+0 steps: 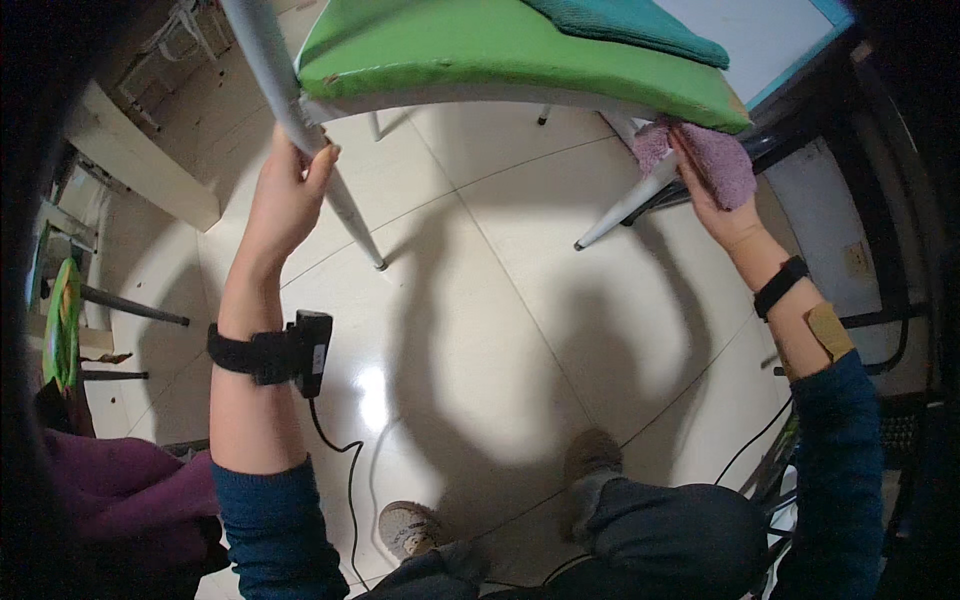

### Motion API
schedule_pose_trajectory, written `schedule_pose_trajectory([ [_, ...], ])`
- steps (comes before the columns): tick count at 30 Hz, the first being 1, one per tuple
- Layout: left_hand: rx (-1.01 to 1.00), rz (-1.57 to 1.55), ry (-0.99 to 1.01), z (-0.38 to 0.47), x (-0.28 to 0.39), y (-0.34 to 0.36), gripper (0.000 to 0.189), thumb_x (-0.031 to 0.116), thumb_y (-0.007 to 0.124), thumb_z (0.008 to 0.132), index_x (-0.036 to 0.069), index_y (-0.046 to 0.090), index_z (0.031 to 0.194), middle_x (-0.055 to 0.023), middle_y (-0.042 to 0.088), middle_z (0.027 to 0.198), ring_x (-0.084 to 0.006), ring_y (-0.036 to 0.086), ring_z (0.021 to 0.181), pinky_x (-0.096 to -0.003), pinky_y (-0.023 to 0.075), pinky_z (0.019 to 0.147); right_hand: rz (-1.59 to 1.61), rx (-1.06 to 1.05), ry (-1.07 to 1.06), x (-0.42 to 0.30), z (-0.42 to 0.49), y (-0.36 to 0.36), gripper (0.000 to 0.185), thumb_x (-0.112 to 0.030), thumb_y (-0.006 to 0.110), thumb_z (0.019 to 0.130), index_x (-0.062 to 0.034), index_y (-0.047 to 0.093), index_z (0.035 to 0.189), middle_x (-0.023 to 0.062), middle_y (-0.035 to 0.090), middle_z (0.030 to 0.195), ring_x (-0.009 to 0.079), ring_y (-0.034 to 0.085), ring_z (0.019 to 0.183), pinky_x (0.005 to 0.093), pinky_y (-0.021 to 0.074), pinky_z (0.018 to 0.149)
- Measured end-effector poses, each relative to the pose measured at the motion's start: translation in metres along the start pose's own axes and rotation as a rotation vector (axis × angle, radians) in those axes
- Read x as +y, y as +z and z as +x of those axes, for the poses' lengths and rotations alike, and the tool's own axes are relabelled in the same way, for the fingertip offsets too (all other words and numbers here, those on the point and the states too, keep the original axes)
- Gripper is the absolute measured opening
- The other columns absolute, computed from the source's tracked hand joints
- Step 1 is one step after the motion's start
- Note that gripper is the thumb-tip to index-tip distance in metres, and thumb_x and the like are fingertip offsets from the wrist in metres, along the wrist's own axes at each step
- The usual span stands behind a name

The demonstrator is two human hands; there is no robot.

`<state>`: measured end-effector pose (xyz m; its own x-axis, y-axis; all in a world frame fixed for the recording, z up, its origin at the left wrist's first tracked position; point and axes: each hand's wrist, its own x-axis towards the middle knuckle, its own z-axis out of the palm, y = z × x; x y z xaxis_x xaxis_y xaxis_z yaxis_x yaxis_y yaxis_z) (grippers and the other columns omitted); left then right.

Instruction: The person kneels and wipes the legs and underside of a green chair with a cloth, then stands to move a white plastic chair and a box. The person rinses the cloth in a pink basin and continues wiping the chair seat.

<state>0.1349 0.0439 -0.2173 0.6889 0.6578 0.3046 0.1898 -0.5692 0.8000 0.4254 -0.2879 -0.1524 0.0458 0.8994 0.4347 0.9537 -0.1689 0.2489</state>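
Observation:
A chair with a green padded seat [480, 56] and grey metal legs stands before me at the top of the view. My left hand [294, 191] is closed round the grey metal leg [349, 210] at the seat's left corner. At the right corner my right hand [705, 180] holds a pinkish-purple cloth [724, 161] against the top of the other near leg [626, 202], just under the seat's edge; some fingers are hidden by the cloth and seat. A folded teal cloth [637, 30] lies on the seat.
A table with a white top and blue edge [780, 45] stands at the upper right. Another chair with a green part [61, 326] is at the left, below a beige post [150, 161]. Purple fabric [135, 487] shows at the lower left. A black cable [352, 480] hangs from my left wrist device.

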Motion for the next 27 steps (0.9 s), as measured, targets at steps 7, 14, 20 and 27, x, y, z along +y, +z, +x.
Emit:
schedule_pose_trajectory([
  [7, -0.015, -0.113, -0.022, 0.000, -0.006, 0.000, 0.027, 0.016, 0.053, 0.093, 0.005, 0.043, 0.116, -0.0077, 0.060, 0.099, -0.0179, 0.058, 0.091, -0.0349, 0.0459, 0.084, 0.567, -0.138, 0.174, -0.036, 0.037, 0.026, 0.036, -0.011, 0.042, 0.093, 0.0002, 0.048, 0.127, 0.0135, 0.053, 0.128, 0.0256, 0.052, 0.117, 0.0338, 0.0413, 0.101],
  [14, -0.064, -0.155, -0.056, 0.001, -0.005, -0.003, 0.025, 0.016, 0.052, 0.095, 0.005, 0.043, 0.116, -0.0023, 0.054, 0.095, -0.0103, 0.048, 0.082, -0.0259, 0.0418, 0.074, 0.256, 0.089, -0.127, -0.082, 0.082, 0.046, 0.038, -0.018, 0.039, 0.095, -0.0080, 0.048, 0.131, 0.0144, 0.052, 0.129, 0.0304, 0.052, 0.115, 0.0353, 0.0432, 0.098],
  [20, -0.016, -0.097, -0.027, 0.002, -0.008, -0.003, 0.019, 0.015, 0.050, 0.096, 0.010, 0.043, 0.113, -0.0017, 0.057, 0.095, -0.0065, 0.049, 0.076, -0.0216, 0.0379, 0.061, 0.424, 0.063, 0.079, -0.003, -0.001, 0.034, 0.046, -0.003, 0.047, 0.086, 0.0020, 0.044, 0.132, 0.0189, 0.045, 0.134, 0.0343, 0.047, 0.120, 0.0389, 0.0385, 0.102],
  [27, -0.038, -0.199, -0.043, 0.002, -0.007, -0.001, 0.021, 0.014, 0.051, 0.095, 0.006, 0.043, 0.113, -0.0026, 0.056, 0.094, -0.0088, 0.048, 0.079, -0.0239, 0.0414, 0.069, -0.301, 0.303, 0.112, -0.016, -0.022, 0.051, 0.056, 0.006, 0.045, 0.078, 0.0050, 0.038, 0.134, 0.0151, 0.033, 0.142, 0.0347, 0.043, 0.123, 0.0432, 0.0381, 0.101],
])
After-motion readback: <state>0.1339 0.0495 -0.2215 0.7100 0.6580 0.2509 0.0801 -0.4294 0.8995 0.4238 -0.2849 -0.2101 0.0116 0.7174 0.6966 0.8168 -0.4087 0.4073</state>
